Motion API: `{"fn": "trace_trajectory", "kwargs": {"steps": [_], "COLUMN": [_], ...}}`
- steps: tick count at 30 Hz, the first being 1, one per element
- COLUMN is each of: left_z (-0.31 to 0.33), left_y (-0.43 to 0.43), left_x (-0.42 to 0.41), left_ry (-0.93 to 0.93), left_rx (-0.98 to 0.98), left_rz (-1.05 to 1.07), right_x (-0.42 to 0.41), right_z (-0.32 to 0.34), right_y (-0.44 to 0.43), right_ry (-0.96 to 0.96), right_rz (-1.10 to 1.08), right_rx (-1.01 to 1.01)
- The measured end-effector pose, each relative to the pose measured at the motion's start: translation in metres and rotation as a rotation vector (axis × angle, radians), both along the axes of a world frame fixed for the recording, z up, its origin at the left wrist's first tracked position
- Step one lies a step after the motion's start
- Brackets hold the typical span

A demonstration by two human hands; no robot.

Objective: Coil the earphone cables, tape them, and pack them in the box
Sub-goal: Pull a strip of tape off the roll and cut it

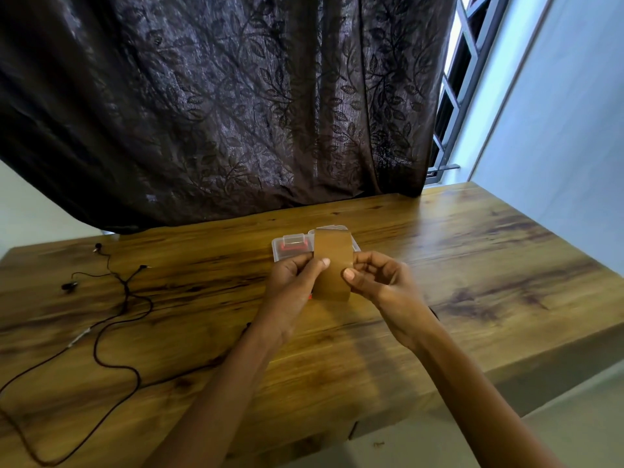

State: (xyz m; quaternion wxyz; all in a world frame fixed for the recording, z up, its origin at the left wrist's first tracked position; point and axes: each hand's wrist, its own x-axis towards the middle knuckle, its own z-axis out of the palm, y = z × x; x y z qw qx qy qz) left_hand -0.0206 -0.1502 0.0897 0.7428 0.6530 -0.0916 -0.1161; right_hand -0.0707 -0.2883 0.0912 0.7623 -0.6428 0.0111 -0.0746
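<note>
Both forearms are reaching up from the bottom of the frame, and I am holding a wide brown strip of packing tape (pixel 332 265) upright at centre, likely readying it for binding. My left hand (pixel 293 282) and right hand (pixel 378 282) are pinching its side edges between thumb and fingers. Behind it the clear plastic box (pixel 287 246) is waiting, while the black earphone cable (pixel 126 298) is lying uncoiled at left on the wooden table (pixel 472 265).

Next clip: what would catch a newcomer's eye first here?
Probably the strip of brown tape, held upright mid-frame between the left hand and the right hand. Just behind it on the wooden table sits a clear plastic box. Far left, the black earphone cable sprawls uncoiled.
</note>
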Motion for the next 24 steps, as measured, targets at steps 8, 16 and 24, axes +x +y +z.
{"fn": "trace_trajectory", "kwargs": {"steps": [8, 16, 24], "left_z": [0.005, 0.01, 0.015], "left_y": [-0.003, -0.005, -0.007], "left_x": [-0.001, -0.008, -0.013], "left_ry": [-0.008, -0.004, -0.014], "left_rx": [-0.014, -0.046, -0.078], "left_rz": [0.016, -0.035, -0.023], "right_x": [-0.006, -0.008, -0.009], "right_z": [-0.004, 0.003, 0.006], "right_y": [-0.002, -0.004, -0.006], "right_ry": [-0.034, 0.006, -0.028], "right_rz": [0.009, -0.019, -0.044], "right_rx": [-0.082, 0.018, 0.026]}}
